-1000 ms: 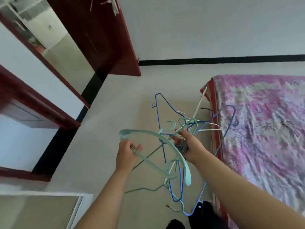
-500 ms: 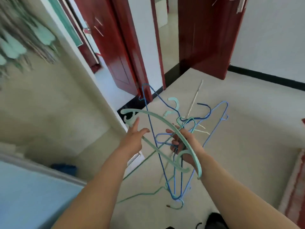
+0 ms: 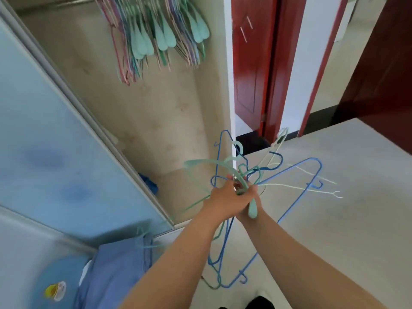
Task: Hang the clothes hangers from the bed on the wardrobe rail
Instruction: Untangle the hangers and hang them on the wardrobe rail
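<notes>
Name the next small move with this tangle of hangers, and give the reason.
Probably work one hanger free with the left hand. Both hands grip the tangled bundle of hangers together, the right hand underneath, hooks pointing every way. The rail sits high above, already crowded with hung hangers.

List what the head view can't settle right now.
- Right hand: mostly hidden behind the left hand and tangled hangers.
- Hanger count: bundle too tangled.
- Wardrobe rail: cut by top edge, hooks unseen.
- Yellow object: motion-blurred.
</notes>
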